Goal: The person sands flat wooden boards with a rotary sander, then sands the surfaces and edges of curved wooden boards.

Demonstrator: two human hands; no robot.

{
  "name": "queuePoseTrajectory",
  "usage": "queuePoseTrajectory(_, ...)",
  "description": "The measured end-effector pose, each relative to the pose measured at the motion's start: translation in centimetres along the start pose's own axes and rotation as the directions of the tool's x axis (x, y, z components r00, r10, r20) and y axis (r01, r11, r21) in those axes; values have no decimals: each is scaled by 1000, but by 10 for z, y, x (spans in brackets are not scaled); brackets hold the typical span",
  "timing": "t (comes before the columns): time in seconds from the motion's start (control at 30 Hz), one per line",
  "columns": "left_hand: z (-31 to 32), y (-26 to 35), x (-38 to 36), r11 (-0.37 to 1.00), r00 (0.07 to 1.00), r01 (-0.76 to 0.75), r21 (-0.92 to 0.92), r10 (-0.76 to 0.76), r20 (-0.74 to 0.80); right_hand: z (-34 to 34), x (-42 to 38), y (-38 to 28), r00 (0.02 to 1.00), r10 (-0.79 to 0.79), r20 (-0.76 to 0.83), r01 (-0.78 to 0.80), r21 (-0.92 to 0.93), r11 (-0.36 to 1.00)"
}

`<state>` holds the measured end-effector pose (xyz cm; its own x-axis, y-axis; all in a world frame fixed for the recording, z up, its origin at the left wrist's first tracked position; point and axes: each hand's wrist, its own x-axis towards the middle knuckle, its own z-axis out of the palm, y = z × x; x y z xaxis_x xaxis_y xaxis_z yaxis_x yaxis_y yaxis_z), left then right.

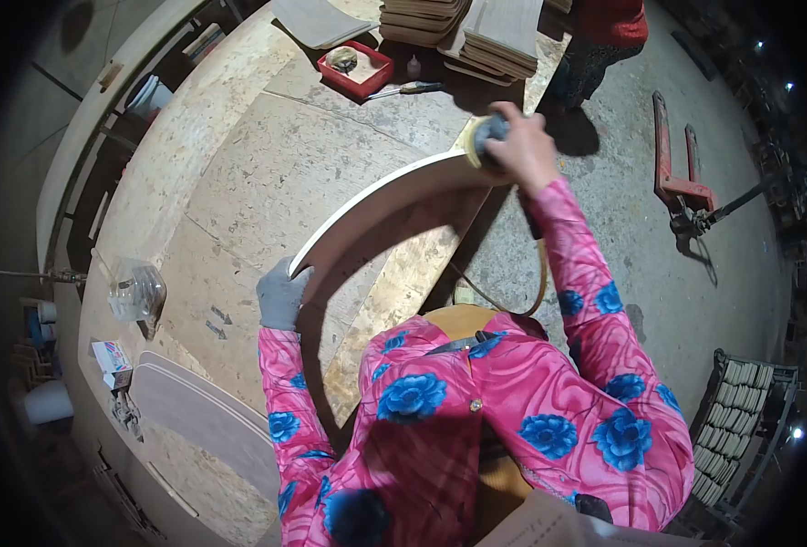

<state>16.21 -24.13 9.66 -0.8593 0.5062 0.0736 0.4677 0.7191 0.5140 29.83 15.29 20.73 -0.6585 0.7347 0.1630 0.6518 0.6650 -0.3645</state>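
Curved brown panel with pale edge (363,217) arches over worn wooden bench (267,164), between both hands. Left hand (282,296), grey-gloved: grip closed on panel's near end. Right hand (524,148): fingers wrapped round dark rounded tool with yellow pad (487,142), pad at panel's far end. Red square tray (363,88) beyond panel.

Desk (248,173): clear jug (136,292) and small box (112,361) on left; red tray (364,94) toward far end. Right of desk: red pallet jack (694,190), loaded rack (741,419), person (610,35).
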Motion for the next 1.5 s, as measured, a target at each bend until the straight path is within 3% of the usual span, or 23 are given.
queuePoseTrajectory(0.1, 0, 1, 0, 1000, 999, -25, -13, 25, -21, -3, 14, 37, 989, 118, -89, -120, -12, 993)
queuePoseTrajectory(0.2, 0, 2, 0, 1000, 1000, 1, -29, -1, -20, 2, 14, 23, 997, 52, -61, -54, -16, 998)
queuePoseTrajectory(0.3, 2, -1, -1, 1000, 998, -22, -11, 21, -57, 13, -2, -33, 986, -160, 46, 160, 1, 987)
queuePoseTrajectory(0.37, 5, -10, -5, 975, 1000, 0, -222, -6, -25, 28, -17, -73, 940, -316, 128, 313, 44, 949)
queuePoseTrajectory(0.4, 7, -16, -12, 975, 998, 32, -219, -41, -40, 37, -26, -92, 913, -378, 151, 371, 73, 926)
queuePoseTrajectory(0.47, 11, -29, -25, 852, 999, 0, -523, -27, -45, 47, -48, -129, 846, -499, 187, 483, 126, 866)
queuePoseTrajectory(0.63, 26, -48, -38, 851, 993, 77, -519, -114, -40, 67, -104, -195, 643, -738, 205, 688, 269, 674)
queuePoseTrajectory(0.7, 41, -65, -38, 884, 986, 167, -436, -158, 55, 71, -134, -223, 532, -819, 218, 738, 356, 574)
queuePoseTrajectory(0.73, 74, -101, -28, 963, 981, 118, -241, -75, 178, 70, -144, -231, 505, -835, 220, 750, 366, 550)
queuePoseTrajectory(0.77, 84, -109, -26, 962, 982, 122, -244, -80, 173, 65, -152, -238, 477, -836, 271, 755, 361, 548)
queuePoseTrajectory(0.83, 89, -109, -23, 966, 964, -249, -65, 240, -116, 66, -159, -242, 444, -863, 241, 776, 378, 505)
queuePoseTrajectory(0.87, 92, -108, -26, 964, 950, -252, -85, 229, -214, 68, -157, -241, 444, -863, 242, 777, 376, 505)
queuePoseTrajectory(0.9, 81, -97, -31, 963, 949, -253, -87, 230, -214, 69, -153, -238, 473, -848, 240, 771, 354, 530)
queuePoseTrajectory(0.97, 52, -72, -39, 846, 988, 146, -513, -151, 32, 64, -139, -227, 550, -796, 253, 736, 302, 605)
queuePoseTrajectory(1.0, 55, -70, -37, 839, 997, 12, -544, -49, -55, 61, -128, -216, 600, -753, 270, 707, 262, 657)
queuePoseTrajectory(1.17, 41, -55, -45, 869, 992, 1, -495, -65, -111, 48, -62, -162, 814, -510, 279, 509, 82, 857)
queuePoseTrajectory(1.23, 40, -54, -42, 883, 988, 51, -466, -112, -103, 53, -46, -152, 840, -468, 274, 469, 65, 881)
queuePoseTrajectory(1.4, 45, -57, -42, 873, 991, 23, -488, -85, -105, 56, -71, -190, 726, -605, 328, 582, 177, 794)
queuePoseTrajectory(1.5, 52, -64, -43, 825, 991, 33, -564, -102, -91, 68, -110, -230, 574, -741, 349, 694, 274, 666)
